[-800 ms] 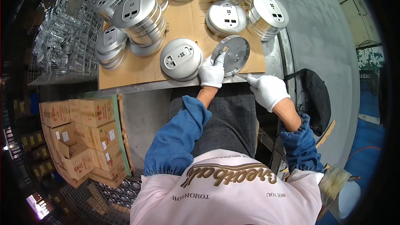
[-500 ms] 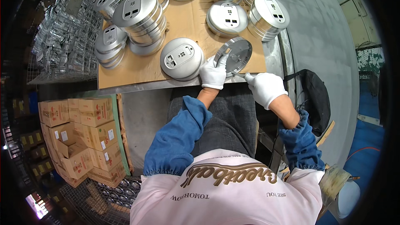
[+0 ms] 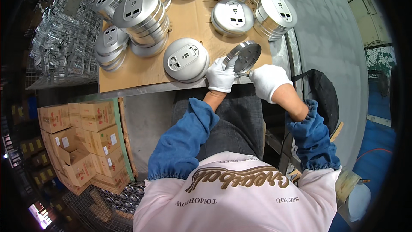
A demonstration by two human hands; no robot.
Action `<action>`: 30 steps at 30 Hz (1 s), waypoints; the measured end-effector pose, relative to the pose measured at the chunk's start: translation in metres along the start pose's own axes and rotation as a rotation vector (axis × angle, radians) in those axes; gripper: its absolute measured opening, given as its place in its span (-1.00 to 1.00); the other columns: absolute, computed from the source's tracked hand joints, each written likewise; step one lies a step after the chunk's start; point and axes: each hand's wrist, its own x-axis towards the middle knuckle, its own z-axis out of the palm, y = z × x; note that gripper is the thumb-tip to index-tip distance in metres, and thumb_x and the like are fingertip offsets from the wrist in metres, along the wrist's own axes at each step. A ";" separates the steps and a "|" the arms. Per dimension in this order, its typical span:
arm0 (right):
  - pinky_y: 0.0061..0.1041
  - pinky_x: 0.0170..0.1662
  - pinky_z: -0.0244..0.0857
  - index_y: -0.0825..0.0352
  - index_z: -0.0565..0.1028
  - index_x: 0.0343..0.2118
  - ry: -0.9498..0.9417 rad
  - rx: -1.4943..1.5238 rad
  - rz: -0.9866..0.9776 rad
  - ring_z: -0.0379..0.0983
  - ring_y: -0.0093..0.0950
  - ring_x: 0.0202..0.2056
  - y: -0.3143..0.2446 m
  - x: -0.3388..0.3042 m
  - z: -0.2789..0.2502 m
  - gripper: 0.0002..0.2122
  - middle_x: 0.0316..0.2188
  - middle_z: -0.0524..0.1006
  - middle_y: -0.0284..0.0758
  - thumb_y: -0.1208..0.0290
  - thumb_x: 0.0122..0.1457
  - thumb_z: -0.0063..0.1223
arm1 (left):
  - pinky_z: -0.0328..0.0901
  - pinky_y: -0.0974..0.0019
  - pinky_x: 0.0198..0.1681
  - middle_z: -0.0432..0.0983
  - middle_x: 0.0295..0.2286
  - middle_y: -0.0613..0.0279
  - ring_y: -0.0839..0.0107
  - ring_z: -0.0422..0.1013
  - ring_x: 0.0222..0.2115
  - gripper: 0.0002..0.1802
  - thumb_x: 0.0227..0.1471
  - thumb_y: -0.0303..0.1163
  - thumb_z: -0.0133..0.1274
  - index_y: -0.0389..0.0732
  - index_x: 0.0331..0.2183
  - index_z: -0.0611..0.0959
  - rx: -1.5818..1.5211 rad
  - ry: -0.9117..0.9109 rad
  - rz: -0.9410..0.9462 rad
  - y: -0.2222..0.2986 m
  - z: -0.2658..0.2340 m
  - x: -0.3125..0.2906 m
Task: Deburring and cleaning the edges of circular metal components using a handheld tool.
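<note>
Holding metal disc (image 3: 247, 57) (left hand (image 3: 221, 77))

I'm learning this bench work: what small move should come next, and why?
The right hand might ease the thin tool along the grey disc: the tool's tip appears near its lower edge, while the left hand holds it tilted.

Left hand (image 3: 220, 79) grips tilted disc (image 3: 249, 56) — right hand (image 3: 269, 81), thin tool (image 3: 244, 74).

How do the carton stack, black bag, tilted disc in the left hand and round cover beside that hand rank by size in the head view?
1. Carton stack
2. Black bag and round cover: too alike to rank
3. Tilted disc in the left hand, smallest
</note>
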 end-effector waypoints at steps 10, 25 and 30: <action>-0.28 -0.45 0.36 0.32 0.48 -0.31 0.262 0.048 0.074 0.49 -0.21 -0.50 -0.014 -0.028 0.057 -0.79 -0.56 0.50 -0.14 0.49 -0.05 -0.09 | 0.16 0.36 -0.66 0.35 -0.81 0.26 0.48 0.24 -0.79 -0.68 -0.07 -0.18 0.19 -0.27 -0.54 0.60 -0.072 0.057 -0.071 0.001 0.003 0.002; -0.59 -0.37 0.33 0.27 0.33 0.07 1.038 0.911 0.137 0.43 -0.63 -0.50 0.014 -0.022 0.134 -0.53 -0.48 0.54 -0.33 0.50 0.04 0.11 | 0.30 0.27 -0.44 0.52 -0.60 -0.05 0.26 0.44 -0.59 -0.57 -0.03 -0.12 0.11 -0.38 -0.43 0.61 0.047 0.045 -0.379 0.011 -0.009 0.007; -0.71 -0.62 0.16 0.47 0.26 0.08 0.897 1.561 0.410 0.25 -0.74 -0.67 0.013 -0.029 0.098 -0.50 -0.60 0.41 -0.43 0.48 0.07 0.09 | 0.31 0.36 -0.41 0.57 -0.48 0.08 0.45 0.44 -0.50 -0.59 0.00 -0.19 0.11 -0.44 -0.35 0.59 -0.225 -0.047 -0.394 0.044 -0.016 -0.003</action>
